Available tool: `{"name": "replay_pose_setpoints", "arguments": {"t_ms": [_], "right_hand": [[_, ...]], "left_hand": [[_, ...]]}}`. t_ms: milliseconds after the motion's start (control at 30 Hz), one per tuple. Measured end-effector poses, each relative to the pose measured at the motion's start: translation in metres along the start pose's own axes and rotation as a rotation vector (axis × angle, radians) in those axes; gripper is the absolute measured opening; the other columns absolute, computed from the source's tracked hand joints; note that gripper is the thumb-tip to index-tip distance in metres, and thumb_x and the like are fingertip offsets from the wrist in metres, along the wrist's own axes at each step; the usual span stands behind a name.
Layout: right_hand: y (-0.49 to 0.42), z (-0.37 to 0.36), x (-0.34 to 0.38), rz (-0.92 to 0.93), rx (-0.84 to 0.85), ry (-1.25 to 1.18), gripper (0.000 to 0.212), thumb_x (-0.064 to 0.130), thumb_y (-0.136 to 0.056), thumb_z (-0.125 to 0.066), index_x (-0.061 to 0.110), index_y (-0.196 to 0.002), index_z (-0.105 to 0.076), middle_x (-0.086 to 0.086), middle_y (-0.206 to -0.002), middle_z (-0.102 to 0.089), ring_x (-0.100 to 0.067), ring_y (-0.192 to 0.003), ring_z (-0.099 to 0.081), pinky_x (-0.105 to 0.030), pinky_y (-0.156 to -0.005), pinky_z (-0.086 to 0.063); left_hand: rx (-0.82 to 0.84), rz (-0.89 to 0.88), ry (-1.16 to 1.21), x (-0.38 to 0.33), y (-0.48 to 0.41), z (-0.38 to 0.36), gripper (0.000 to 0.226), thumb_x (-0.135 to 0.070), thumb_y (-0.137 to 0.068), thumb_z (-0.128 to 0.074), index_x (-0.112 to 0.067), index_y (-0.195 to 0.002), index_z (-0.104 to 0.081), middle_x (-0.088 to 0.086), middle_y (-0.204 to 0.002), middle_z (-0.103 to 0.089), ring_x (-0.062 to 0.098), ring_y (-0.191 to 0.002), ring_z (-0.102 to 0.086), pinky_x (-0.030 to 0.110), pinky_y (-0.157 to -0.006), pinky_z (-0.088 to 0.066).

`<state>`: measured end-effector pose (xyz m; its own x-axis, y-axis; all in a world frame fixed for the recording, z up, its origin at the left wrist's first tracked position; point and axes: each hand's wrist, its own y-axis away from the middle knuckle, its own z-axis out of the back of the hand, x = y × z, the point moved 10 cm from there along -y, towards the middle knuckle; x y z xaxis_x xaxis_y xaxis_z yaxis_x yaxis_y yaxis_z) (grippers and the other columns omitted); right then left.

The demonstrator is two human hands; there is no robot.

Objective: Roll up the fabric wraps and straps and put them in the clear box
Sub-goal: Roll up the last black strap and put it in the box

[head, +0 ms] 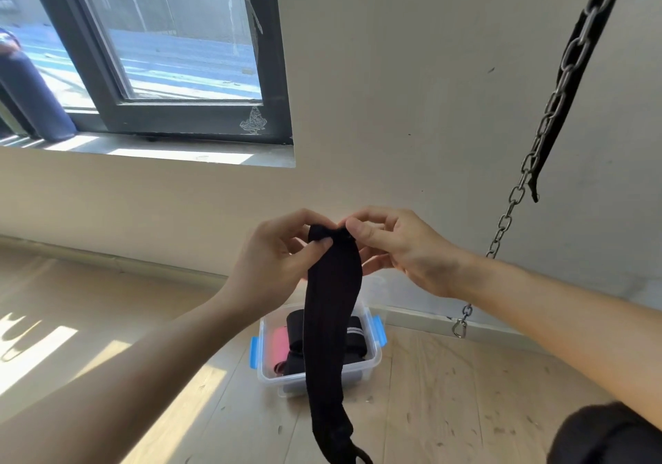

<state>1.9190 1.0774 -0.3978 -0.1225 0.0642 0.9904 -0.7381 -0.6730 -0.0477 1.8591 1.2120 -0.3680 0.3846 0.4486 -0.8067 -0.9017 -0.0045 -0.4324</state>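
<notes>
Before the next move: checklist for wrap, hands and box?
1. Both hands grip the wrap top end: ok. Left hand and right hand pinch it.
2. Wrap rolled: not ok. Nearly all of it hangs loose.
3. Box open, no lid on it: ok.
4. Room left in box: cannot tell. A pink roll and black rolls lie inside, and the wrap hides the middle.
5. Wrap's lower end free: cannot tell. It runs to the frame's bottom edge.
6. Chain apart from hands: ok. It hangs to the right.
</notes>
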Motion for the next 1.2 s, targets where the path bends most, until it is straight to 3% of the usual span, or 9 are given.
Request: {"name": "replay_pose_setpoints", "arguments": {"t_ms": [133,267,467,600,733,833,1000,1100,1200], "right_hand": [[0.000,0.001,0.003,0.039,-0.003,-0.060,0.018,0.013,-0.095,-0.065,0.007,-0.112,-0.068,-0.015,-0.091,-0.075,-0.028,-0.086,-0.070,-0.040,-0.078,-0.059],[0.001,0.005,0.006,0.118,-0.062,-0.039,0.015,0.003,-0.092,-0.068,0.005,-0.107,-0.070,-0.022,-0.087,-0.074,-0.028,-0.078,-0.072,-0.045,-0.076,-0.058],[0.002,0.014,0.011,0.197,-0.156,0.058,0.015,-0.006,-0.086,-0.073,0.001,-0.099,-0.073,-0.008,-0.077,-0.077,-0.020,-0.072,-0.071,-0.031,-0.065,-0.056],[0.003,0.013,0.014,0.229,-0.156,0.084,0.018,-0.008,-0.085,-0.074,0.003,-0.098,-0.075,-0.015,-0.086,-0.078,-0.023,-0.081,-0.075,-0.031,-0.074,-0.060],[0.002,0.010,0.014,0.224,-0.111,0.101,0.024,-0.008,-0.083,-0.075,0.011,-0.097,-0.076,-0.007,-0.084,-0.078,-0.016,-0.081,-0.074,-0.026,-0.075,-0.059],[0.000,0.009,0.010,0.172,-0.068,0.183,0.028,0.003,-0.084,-0.079,0.016,-0.108,-0.073,-0.001,-0.086,-0.076,-0.016,-0.080,-0.072,-0.026,-0.072,-0.056],[0.001,0.008,0.001,0.025,-0.030,0.233,0.048,0.049,-0.087,-0.063,0.019,-0.124,-0.066,-0.005,-0.099,-0.076,-0.024,-0.092,-0.071,-0.036,-0.069,-0.059],[0.003,-0.002,-0.004,-0.020,0.043,0.179,0.042,0.048,-0.092,-0.058,0.018,-0.119,-0.070,-0.008,-0.107,-0.076,-0.027,-0.101,-0.071,-0.040,-0.078,-0.061],[0.002,-0.008,-0.005,-0.035,0.066,0.080,0.038,0.039,-0.099,-0.054,0.012,-0.123,-0.068,-0.011,-0.110,-0.075,-0.024,-0.095,-0.073,-0.035,-0.072,-0.059]], "left_hand": [[-0.001,-0.026,-0.059,-0.002,-0.001,0.002,0.019,-0.001,-0.094,-0.068,-0.016,-0.103,-0.075,0.000,-0.089,-0.075,0.026,-0.078,-0.072,0.049,-0.067,-0.062],[0.096,0.166,0.115,0.013,0.003,-0.008,0.028,-0.005,-0.092,-0.071,-0.022,-0.115,-0.069,0.011,-0.100,-0.074,0.035,-0.085,-0.074,0.046,-0.072,-0.064],[0.285,0.450,0.269,0.041,0.012,-0.023,0.056,-0.063,-0.089,-0.054,-0.018,-0.117,-0.072,0.011,-0.106,-0.077,0.023,-0.095,-0.073,0.036,-0.091,-0.057],[0.228,0.426,0.272,0.035,0.012,-0.024,0.032,-0.039,-0.099,-0.057,-0.015,-0.113,-0.073,0.013,-0.103,-0.076,0.022,-0.088,-0.071,0.031,-0.079,-0.059],[0.172,0.406,0.296,0.035,0.011,-0.021,0.019,-0.016,-0.100,-0.062,-0.010,-0.115,-0.071,0.016,-0.100,-0.076,0.018,-0.082,-0.072,0.030,-0.070,-0.061],[0.134,0.348,0.263,0.031,0.009,-0.017,0.016,-0.011,-0.099,-0.063,-0.009,-0.113,-0.071,0.014,-0.094,-0.077,0.018,-0.081,-0.075,0.029,-0.065,-0.059],[0.065,0.147,0.131,0.017,0.004,-0.007,0.017,-0.007,-0.095,-0.068,-0.012,-0.110,-0.074,0.011,-0.091,-0.078,0.031,-0.082,-0.076,0.038,-0.066,-0.063],[0.009,0.022,0.025,0.005,0.002,-0.003,0.020,-0.006,-0.093,-0.071,-0.017,-0.109,-0.077,0.000,-0.090,-0.079,0.021,-0.079,-0.075,0.035,-0.066,-0.062],[-0.048,-0.039,-0.043,-0.001,0.003,0.001,0.022,-0.009,-0.093,-0.073,-0.020,-0.110,-0.077,-0.007,-0.093,-0.079,0.020,-0.084,-0.074,0.042,-0.071,-0.062]]}}
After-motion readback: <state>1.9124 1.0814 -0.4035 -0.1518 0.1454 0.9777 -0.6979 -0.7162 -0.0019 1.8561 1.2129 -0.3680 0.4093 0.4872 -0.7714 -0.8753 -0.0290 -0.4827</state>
